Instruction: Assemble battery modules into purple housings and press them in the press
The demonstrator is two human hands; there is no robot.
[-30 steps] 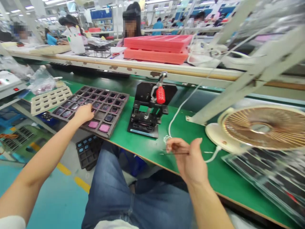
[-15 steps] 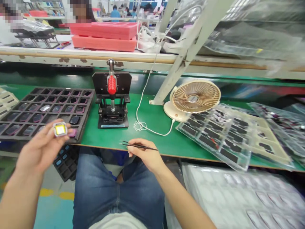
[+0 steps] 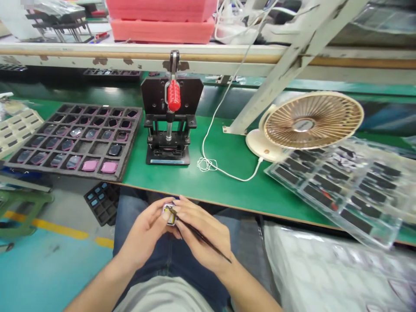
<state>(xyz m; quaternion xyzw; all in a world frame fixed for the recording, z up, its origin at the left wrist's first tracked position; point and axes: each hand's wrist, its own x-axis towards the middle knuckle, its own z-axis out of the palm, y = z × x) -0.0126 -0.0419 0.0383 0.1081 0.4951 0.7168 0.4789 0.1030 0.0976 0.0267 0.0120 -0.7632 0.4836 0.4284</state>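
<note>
Over my lap, just in front of the bench edge, my left hand (image 3: 144,234) is closed around a small rounded-square watch case (image 3: 171,219) with a yellow and white inside facing up. My right hand (image 3: 208,227) grips black tweezers (image 3: 212,246), whose tips reach to the top of the case. Fingers of both hands meet at the case and partly cover it. To the left on the bench, a dark foam tray (image 3: 127,143) holds rows of similar watch pieces, two of them pink side up in the front row.
Behind my hands stands a black press fixture (image 3: 167,145) with a red-handled toggle clamp. A beige fan (image 3: 312,123) and its white cable (image 3: 224,174) are to the right. Clear plastic trays (image 3: 341,190) overhang the bench's front edge. Pink foam boxes (image 3: 162,31) sit on the shelf.
My left hand has brought the watch case from beside the foam tray to above my lap. My right hand has brought the tweezers to it. The view has tilted down.
</note>
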